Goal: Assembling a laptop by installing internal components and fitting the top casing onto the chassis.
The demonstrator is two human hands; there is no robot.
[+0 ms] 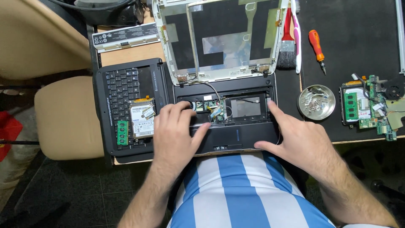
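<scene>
A dismantled black laptop base point(249, 90) lies at the desk's front edge, its keyboard bay open and showing small boards and wires point(213, 110). The bare white screen lid point(219, 40) stands open behind it. My left hand point(175, 131) rests on the left palm rest, fingers spread over the bay's left side, thumb on the touchpad strip. My right hand point(297, 137) presses the base's right front corner, index finger up along the right edge. Neither hand holds anything loose.
A removed black keyboard point(122, 90) lies to the left, carrying a hard drive point(142, 119) and a green memory stick point(122, 133). Round metal screw dish point(316, 101), green motherboard point(367, 107), orange screwdriver point(317, 48), brush point(287, 42) and white battery point(124, 37) sit around. A beige chair point(63, 118) stands left.
</scene>
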